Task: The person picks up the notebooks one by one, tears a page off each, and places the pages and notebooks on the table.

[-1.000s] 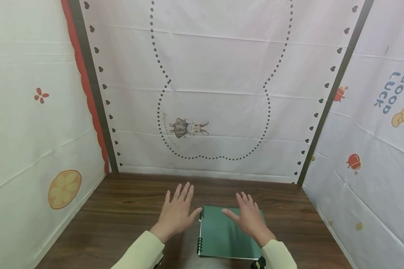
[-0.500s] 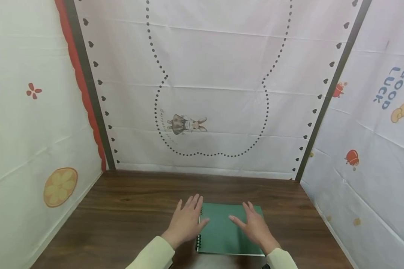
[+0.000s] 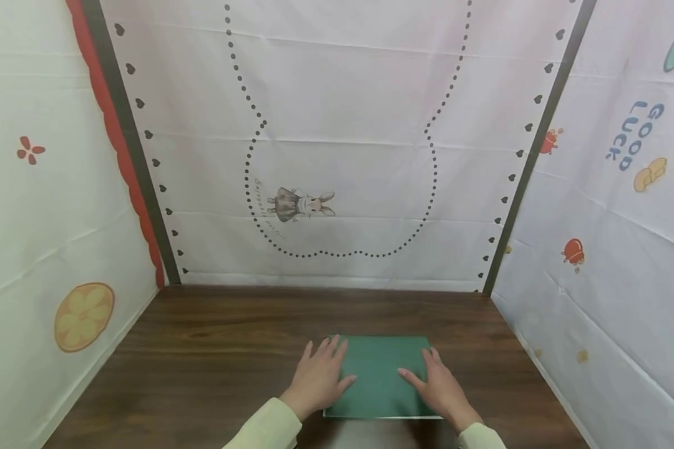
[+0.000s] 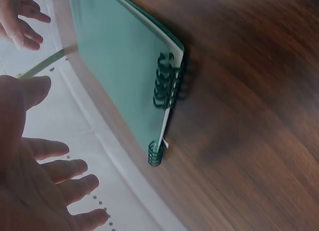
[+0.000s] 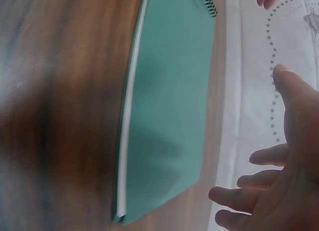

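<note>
A green ring-bound notebook (image 3: pixel 379 377) lies closed and flat on the brown wooden table. Its dark green binding rings (image 4: pixel 163 81) run along the left side, in two groups, as the left wrist view shows. My left hand (image 3: pixel 319 377) is above that bound edge with fingers spread and the thumb over the cover. Over the opposite edge is my right hand (image 3: pixel 442 385), its fingers extended and its thumb pointing inward. Both wrist views show space between each hand and the cover (image 5: pixel 169 101). Neither hand holds anything.
The wooden table (image 3: pixel 224 349) reaches back to a white cloth wall (image 3: pixel 342 156) with dotted lines and a printed rabbit. Patterned white cloths also hang at the left (image 3: pixel 28 218) and right (image 3: pixel 606 218).
Both hands have come lower and shifted slightly right relative to the notebook, with the left hand moving in over the bound edge. The camera view has turned a little; the notebook stays closed.
</note>
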The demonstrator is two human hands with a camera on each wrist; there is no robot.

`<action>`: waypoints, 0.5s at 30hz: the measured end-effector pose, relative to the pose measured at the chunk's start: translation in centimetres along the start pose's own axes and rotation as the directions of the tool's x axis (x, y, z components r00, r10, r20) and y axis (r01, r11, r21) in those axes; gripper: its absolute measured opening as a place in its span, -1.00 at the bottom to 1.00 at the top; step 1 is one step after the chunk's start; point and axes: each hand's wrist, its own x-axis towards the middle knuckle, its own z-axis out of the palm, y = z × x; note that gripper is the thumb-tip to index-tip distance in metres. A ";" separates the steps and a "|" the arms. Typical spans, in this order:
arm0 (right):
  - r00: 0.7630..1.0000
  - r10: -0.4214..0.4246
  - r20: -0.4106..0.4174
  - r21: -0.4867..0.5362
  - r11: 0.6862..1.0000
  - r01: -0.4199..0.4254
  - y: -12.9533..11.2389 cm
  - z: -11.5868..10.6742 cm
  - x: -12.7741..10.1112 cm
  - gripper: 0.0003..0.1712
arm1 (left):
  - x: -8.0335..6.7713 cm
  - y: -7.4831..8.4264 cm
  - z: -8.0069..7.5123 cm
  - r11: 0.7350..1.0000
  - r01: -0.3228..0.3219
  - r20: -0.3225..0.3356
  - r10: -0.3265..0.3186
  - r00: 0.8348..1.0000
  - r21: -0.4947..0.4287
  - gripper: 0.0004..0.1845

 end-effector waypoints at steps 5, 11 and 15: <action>1.000 0.017 -0.006 -0.005 1.000 -0.017 1.3 -0.1 -0.4 0.13 | 0.2 0.6 0.4 1.000 -0.014 0.032 0.014 0.999 0.009 -0.24; 0.999 0.036 -0.015 0.000 0.999 -0.036 2.5 0.2 -0.7 0.07 | 0.3 1.1 1.5 0.999 -0.032 0.062 0.030 0.998 0.031 -0.22; 0.998 0.055 -0.001 0.015 0.998 -0.055 3.2 0.6 -1.1 0.05 | 0.0 1.4 2.5 0.998 -0.057 0.091 0.054 0.994 0.033 -0.18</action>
